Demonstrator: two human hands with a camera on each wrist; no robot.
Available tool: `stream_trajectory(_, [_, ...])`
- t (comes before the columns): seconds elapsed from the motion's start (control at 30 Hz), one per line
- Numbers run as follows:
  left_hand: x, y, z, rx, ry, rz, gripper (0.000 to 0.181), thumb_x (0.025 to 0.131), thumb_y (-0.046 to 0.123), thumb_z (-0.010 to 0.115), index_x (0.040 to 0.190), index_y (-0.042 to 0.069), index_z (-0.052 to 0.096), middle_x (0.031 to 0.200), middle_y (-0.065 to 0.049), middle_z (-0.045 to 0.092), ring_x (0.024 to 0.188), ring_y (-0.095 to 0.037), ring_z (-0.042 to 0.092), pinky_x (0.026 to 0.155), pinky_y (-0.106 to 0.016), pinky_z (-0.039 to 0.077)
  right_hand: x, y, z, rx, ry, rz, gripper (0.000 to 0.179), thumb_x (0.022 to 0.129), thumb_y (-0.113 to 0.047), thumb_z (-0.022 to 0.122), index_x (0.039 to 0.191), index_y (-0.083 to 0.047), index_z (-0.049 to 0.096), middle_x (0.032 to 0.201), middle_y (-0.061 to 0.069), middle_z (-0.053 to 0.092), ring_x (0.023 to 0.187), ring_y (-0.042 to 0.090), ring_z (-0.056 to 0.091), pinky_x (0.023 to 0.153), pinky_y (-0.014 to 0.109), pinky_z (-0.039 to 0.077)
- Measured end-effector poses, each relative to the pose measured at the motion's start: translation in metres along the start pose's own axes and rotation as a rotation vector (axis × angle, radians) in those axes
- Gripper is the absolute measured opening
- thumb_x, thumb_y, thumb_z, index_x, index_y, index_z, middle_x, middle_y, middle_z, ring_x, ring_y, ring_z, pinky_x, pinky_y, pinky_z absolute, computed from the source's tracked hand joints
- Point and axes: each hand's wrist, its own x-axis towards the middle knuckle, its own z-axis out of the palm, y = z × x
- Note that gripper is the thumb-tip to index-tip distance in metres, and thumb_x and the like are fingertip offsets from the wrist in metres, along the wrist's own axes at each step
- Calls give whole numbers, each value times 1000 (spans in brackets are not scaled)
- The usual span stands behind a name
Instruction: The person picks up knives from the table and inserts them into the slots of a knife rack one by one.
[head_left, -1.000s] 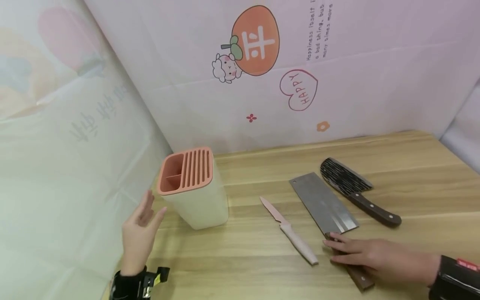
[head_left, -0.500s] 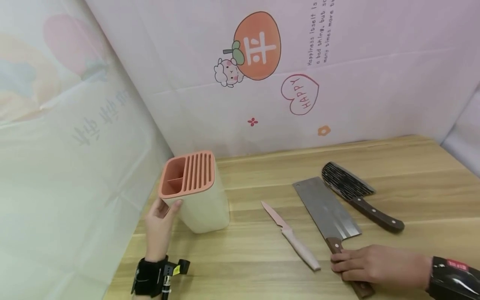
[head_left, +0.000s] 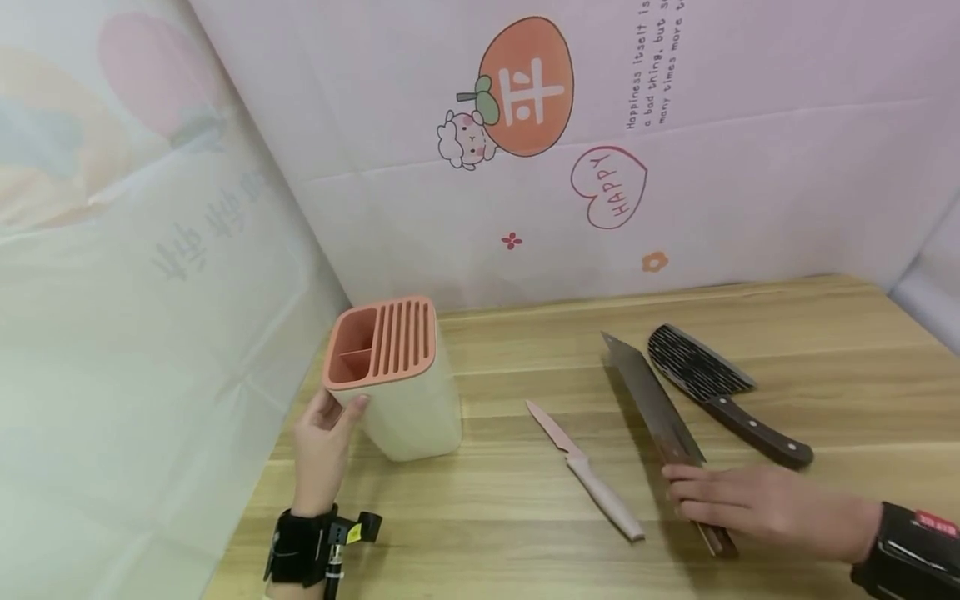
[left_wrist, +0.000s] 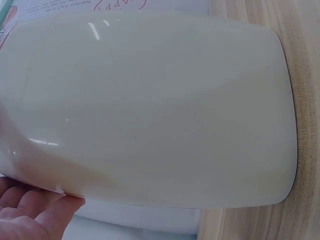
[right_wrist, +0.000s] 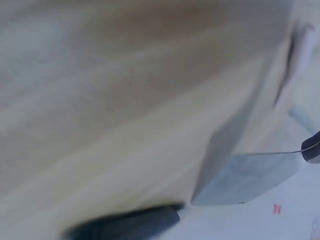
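My left hand (head_left: 322, 450) holds the front left corner of a cream knife block (head_left: 412, 417) with a pink slotted top, thumb on its front. In the left wrist view the block's smooth wall (left_wrist: 150, 110) nearly fills the picture, with my thumb and fingers (left_wrist: 37, 212) at its lower left edge. My right hand (head_left: 765, 504) grips the brown handle of a cleaver (head_left: 652, 404), whose wide blade is turned up on edge. The blade (right_wrist: 245, 180) shows in the right wrist view, where the hand itself is out of sight.
A pink paring knife (head_left: 588, 479) lies on the wooden table (head_left: 480, 542) between block and cleaver. Right of the cleaver lies a knife with a dark textured blade (head_left: 697, 362) and a dark riveted handle. Printed cloth walls (head_left: 375, 208) stand behind and at left.
My left hand has moved right and taken hold of the block's corner. My right hand has closed on the cleaver's handle, and the blade has turned from flat to on edge.
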Motion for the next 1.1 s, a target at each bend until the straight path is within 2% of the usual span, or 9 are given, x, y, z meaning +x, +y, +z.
stream_trajectory(0.23, [8, 1, 2, -30, 5, -16, 53, 92, 7, 68, 141, 14, 49, 139, -11, 52, 124, -21, 52, 98, -22, 48, 33, 26, -22, -72, 356, 43, 27, 104, -7, 45, 117, 11, 61, 118, 23, 64, 122, 24, 53, 104, 20, 40])
stream_trajectory(0.37, [13, -1, 5, -36, 6, -24, 55, 90, 9, 70, 141, 16, 48, 140, -10, 52, 124, -20, 51, 99, -23, 48, 42, 33, -39, -54, 436, 159, 31, 101, -5, 39, 111, 13, 62, 116, 23, 65, 121, 18, 54, 79, 1, 42])
stream_trajectory(0.47, [15, -1, 7, -41, -1, -18, 56, 90, 9, 71, 140, 15, 49, 139, -10, 52, 124, -21, 52, 98, -23, 48, 50, 37, -48, -38, 479, 233, 33, 102, -12, 43, 110, 13, 62, 118, 20, 65, 121, 13, 53, 76, 1, 42])
stream_trajectory(0.53, [17, -2, 7, -48, -4, -10, 55, 90, 9, 71, 140, 15, 50, 138, -10, 53, 123, -21, 53, 98, -23, 48, 59, 43, -53, -56, 549, 281, 38, 102, -24, 52, 107, 12, 63, 118, 17, 66, 117, 10, 56, 90, 7, 44])
stream_trajectory(0.63, [17, -2, 6, -62, -14, 2, 54, 90, 8, 71, 140, 14, 50, 137, -11, 54, 122, -22, 53, 98, -24, 48, 72, 52, -59, -39, 691, 381, 40, 94, -25, 66, 102, 14, 63, 113, 17, 68, 106, 7, 62, 83, 9, 49])
stream_trajectory(0.7, [16, -2, 5, -63, -18, 0, 54, 90, 7, 70, 140, 13, 50, 137, -12, 54, 122, -22, 53, 97, -24, 49, 81, 58, -64, 64, 788, 457, 34, 89, -14, 72, 101, 17, 63, 111, 17, 68, 101, 8, 65, 78, 9, 51])
stream_trajectory(0.83, [14, -1, 0, -42, -11, -28, 54, 90, 9, 71, 139, 13, 50, 136, -12, 55, 121, -20, 54, 97, -23, 49, 104, 70, -78, 418, 1028, 492, 30, 76, 18, 70, 102, 26, 56, 108, 24, 67, 97, 21, 67, 81, 19, 55])
stream_trajectory(0.97, [10, 0, -5, -7, -14, -67, 55, 89, 11, 73, 139, 12, 51, 135, -13, 55, 119, -19, 55, 96, -23, 50, 137, 76, -92, 675, 1256, 420, 36, 73, 31, 62, 107, 31, 49, 106, 31, 64, 100, 34, 64, 91, 34, 54])
stream_trajectory(1.1, [6, 1, -11, 22, -11, -121, 58, 88, 12, 74, 140, 8, 49, 135, -14, 55, 118, -19, 56, 94, -21, 50, 174, 78, -102, 850, 1367, 321, 38, 76, 32, 58, 112, 30, 46, 107, 33, 60, 101, 38, 62, 89, 39, 54])
